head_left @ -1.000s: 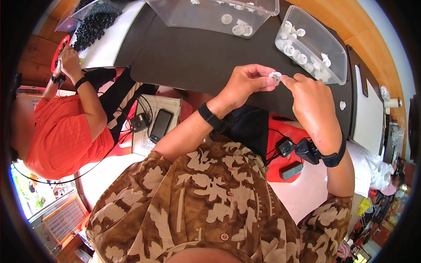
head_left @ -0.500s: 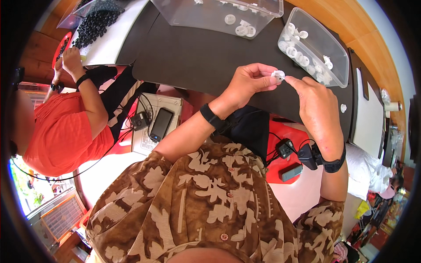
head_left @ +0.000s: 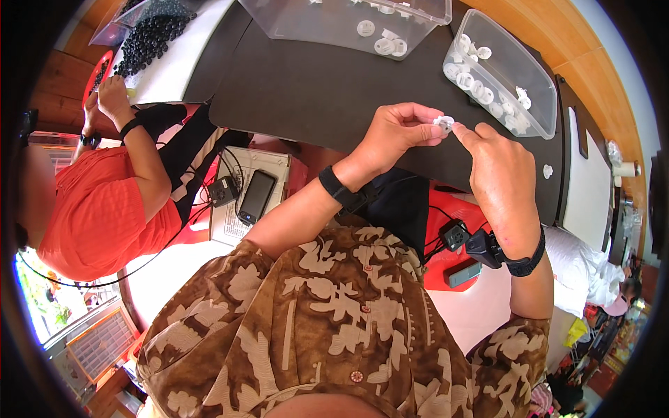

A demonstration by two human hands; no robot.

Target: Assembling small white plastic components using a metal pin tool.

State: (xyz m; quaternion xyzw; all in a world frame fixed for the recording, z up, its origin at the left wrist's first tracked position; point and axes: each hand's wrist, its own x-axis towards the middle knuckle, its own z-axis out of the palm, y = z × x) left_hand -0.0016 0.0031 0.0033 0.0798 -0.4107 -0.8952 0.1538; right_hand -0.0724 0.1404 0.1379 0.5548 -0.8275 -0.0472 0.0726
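Note:
Between the thumb and fingers of my left hand (head_left: 394, 137) is a small round white plastic part (head_left: 444, 124), held above the near edge of the dark table (head_left: 293, 87). My right hand (head_left: 503, 167) has its index fingertip against the part's right side. The other right fingers curl under the palm; its thumb is hidden, so whatever they may hold does not show. Beyond my hands stand two clear plastic bins, a left bin (head_left: 306, 31) and a right bin (head_left: 540, 83), with several similar white parts inside. One loose white part (head_left: 548, 171) lies right of my right hand.
At the left, a co-worker in a red shirt (head_left: 104, 202) works by a heap of small black pieces (head_left: 153, 42) and a red bowl (head_left: 90, 85). A phone (head_left: 256, 195) and cabled boxes lie below table level. A white board (head_left: 585, 188) borders the table's right side.
My right hand has shifted slightly left and down, its fingertip still at the part. The left hand and the white part have moved only a little, and the part looks slightly turned.

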